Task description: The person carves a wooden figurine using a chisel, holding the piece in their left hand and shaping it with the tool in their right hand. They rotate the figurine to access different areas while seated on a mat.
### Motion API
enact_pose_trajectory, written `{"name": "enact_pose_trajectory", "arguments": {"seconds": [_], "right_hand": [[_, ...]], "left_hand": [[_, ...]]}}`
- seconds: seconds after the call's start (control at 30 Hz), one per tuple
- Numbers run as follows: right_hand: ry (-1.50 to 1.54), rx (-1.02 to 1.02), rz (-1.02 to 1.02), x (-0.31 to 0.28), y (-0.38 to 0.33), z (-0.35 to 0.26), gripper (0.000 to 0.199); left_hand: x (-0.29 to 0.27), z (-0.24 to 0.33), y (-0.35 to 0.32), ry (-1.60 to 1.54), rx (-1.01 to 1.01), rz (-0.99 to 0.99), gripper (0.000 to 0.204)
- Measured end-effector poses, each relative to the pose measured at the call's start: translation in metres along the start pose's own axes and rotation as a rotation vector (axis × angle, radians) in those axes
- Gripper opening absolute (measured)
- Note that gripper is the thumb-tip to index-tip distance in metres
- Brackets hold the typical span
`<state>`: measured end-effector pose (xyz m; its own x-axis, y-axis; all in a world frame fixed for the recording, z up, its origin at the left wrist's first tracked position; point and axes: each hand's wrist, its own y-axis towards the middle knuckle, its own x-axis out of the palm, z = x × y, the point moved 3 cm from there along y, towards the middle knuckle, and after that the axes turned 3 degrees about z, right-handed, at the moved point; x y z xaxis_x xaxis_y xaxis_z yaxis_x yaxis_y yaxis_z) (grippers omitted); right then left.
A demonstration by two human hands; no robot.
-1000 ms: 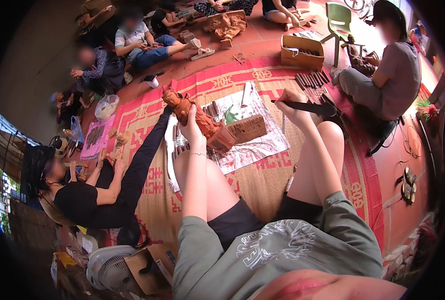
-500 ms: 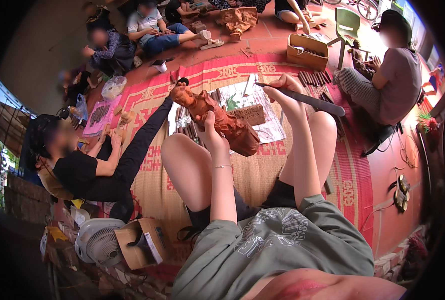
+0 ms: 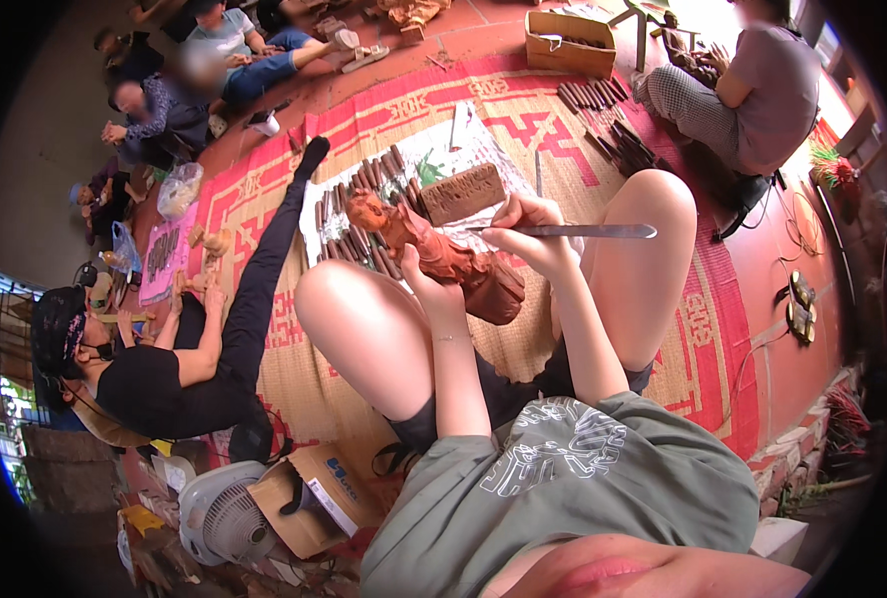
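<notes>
Between my raised knees, my left hand [image 3: 431,287] grips a reddish-brown carved wooden statue [image 3: 490,289] around its middle. The statue leans, its rounded head toward the upper left and its broad base toward the lower right. My right hand [image 3: 535,234] pinches a long flat metal file-like tool [image 3: 608,230]. Its wide blade sticks out to the right, and its thin end points at the statue's side. Whether that tip touches the wood I cannot tell. Just beyond the statue lie a brown brick-like block [image 3: 463,192] and several wooden-handled carving tools [image 3: 336,207] on a white sheet [image 3: 483,149].
A red and tan woven mat [image 3: 304,404] covers the floor. More carving tools [image 3: 593,95] lie at the far right, near a wooden box [image 3: 570,48]. People sit to the left [image 3: 154,384], right [image 3: 762,100] and far left. A fan [image 3: 229,518] and cardboard box [image 3: 314,498] stand near left.
My right hand has come down and closer to the statue, and the tool has turned nearly level. The statue has shifted slightly lower. The whole view has tilted, bringing my lap nearer the middle.
</notes>
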<state>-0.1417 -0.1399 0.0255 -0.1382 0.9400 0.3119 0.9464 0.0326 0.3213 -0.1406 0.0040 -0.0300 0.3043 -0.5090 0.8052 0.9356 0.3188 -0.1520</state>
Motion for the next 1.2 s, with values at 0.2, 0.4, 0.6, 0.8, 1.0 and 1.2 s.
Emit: {"name": "enact_pose_trajectory", "arguments": {"seconds": [0.2, 0.4, 0.6, 0.8, 1.0, 1.2], "right_hand": [[-0.173, -0.176, -0.035, 0.005, 0.001, 0.017, 0.019], [-0.476, -0.235, -0.037, 0.024, 0.006, 0.032, 0.012], [-0.509, -0.278, -0.092, 0.024, 0.013, 0.039, 0.015], [-0.519, -0.321, -0.105, 0.014, 0.017, 0.048, 0.015], [-0.47, -0.265, -0.043, 0.004, 0.015, 0.053, 0.017], [-0.382, -0.244, -0.06, 0.01, 0.017, 0.052, 0.014]], "left_hand": [[-0.011, -0.001, 0.023, -0.134, -0.005, -0.2, 0.049], [-0.01, 0.001, 0.024, -0.126, -0.043, 0.022, 0.049], [-0.011, -0.002, 0.03, -0.105, -0.036, 0.061, 0.047], [-0.004, -0.004, 0.031, -0.114, -0.036, 0.077, 0.047], [-0.007, -0.007, 0.037, -0.067, -0.054, 0.105, 0.05], [-0.007, -0.007, 0.036, -0.002, -0.071, 0.028, 0.049]]}}
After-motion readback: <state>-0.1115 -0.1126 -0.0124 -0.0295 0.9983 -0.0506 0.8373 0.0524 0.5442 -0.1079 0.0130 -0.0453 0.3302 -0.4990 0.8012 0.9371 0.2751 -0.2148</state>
